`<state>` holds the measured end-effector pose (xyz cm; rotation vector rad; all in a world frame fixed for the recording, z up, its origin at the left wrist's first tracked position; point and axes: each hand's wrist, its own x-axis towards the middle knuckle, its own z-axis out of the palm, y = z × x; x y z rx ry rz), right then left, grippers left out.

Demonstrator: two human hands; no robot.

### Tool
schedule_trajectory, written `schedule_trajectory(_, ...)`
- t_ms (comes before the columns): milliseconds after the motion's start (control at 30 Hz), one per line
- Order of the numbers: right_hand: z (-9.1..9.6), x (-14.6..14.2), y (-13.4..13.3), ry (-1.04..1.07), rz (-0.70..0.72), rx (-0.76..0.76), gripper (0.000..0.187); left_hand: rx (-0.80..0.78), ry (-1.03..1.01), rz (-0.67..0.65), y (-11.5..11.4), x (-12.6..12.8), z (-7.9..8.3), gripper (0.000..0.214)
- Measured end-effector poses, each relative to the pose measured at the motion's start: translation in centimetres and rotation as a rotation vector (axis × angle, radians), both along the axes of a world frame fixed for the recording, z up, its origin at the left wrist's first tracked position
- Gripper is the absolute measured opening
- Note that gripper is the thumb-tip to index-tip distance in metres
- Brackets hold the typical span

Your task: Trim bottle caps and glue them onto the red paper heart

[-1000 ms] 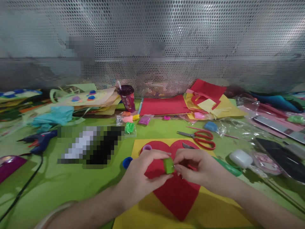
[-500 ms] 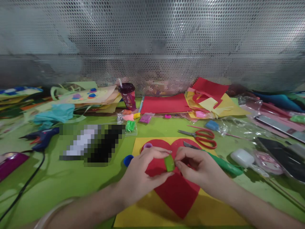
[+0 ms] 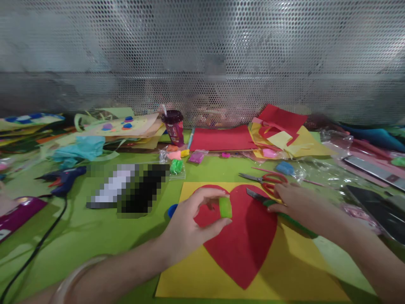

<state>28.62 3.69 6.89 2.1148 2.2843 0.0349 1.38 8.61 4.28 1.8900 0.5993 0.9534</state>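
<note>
My left hand [image 3: 193,221] pinches a small green clay piece [image 3: 225,207] between thumb and fingers, above a red paper heart [image 3: 247,240] glued on a yellow sheet [image 3: 291,270]. My right hand [image 3: 299,202] lies to the right with its fingers curled over the green handle of a craft knife [image 3: 262,200], whose blade points left over the heart's top edge. Red-handled scissors [image 3: 267,179] lie just beyond that hand.
The green table [image 3: 95,240] carries a blue glue gun [image 3: 65,179] with a black cord at left, bagged clay lumps [image 3: 175,165], a dark cup [image 3: 173,126], red and yellow paper stacks [image 3: 221,138] at the back, plastic wrap and a dark tablet [image 3: 376,207] at right. A perforated metal wall stands behind.
My right hand has let go of the green clay and moved right onto the green-handled knife. My left hand keeps the clay in about the same place.
</note>
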Motion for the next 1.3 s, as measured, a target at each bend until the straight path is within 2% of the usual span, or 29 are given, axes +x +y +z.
schedule_trajectory(67, -0.5, 1.1, 0.0, 0.027, 0.011, -0.108, 0.022, -0.130, -0.046, -0.029, 0.2, 0.0, 0.0, 0.034)
schedule_trajectory(133, -0.3, 0.9, -0.2, 0.073, 0.020, -0.145, 0.016, -0.231, -0.090, -0.052, 0.4, -0.1, -0.1, 0.034)
schedule_trajectory(300, 2.5, -2.0, -1.3, 0.239, 0.023, -0.152, 0.028, -0.333, -0.177, -0.111, 0.6, -0.3, -0.2, 0.033)
schedule_trajectory(400, 3.8, -3.3, -1.9, 0.519, -0.001, -0.116, 0.034, -0.342, -0.193, -0.113, 0.5, -0.4, -0.1, 0.034)
schedule_trajectory(467, 4.0, -3.9, -2.1, 0.750, -0.027, -0.106, 0.042, -0.338, -0.190, -0.114, 0.5, -0.3, 0.1, 0.035)
schedule_trajectory(533, 3.8, -4.6, -2.4, 0.858, -0.023, -0.135, 0.047, -0.342, -0.175, -0.125, 0.4, -0.3, 0.2, 0.034)
schedule_trajectory(833, 2.7, -7.3, -2.6, 0.809, 0.093, -0.191, 0.045, -0.383, -0.205, -0.162, 0.4, -0.3, 0.3, 0.034)
schedule_trajectory(1033, 2.8, -7.6, -2.7, 0.831, 0.033, -0.212, 0.045, -0.364, -0.198, -0.170, 0.3, -0.3, 0.3, 0.035)
schedule_trajectory(1300, 2.8, -7.5, -2.6, 0.829, 0.030, -0.200, 0.045, -0.377, -0.200, -0.159, 0.3, -0.3, 0.4, 0.034)
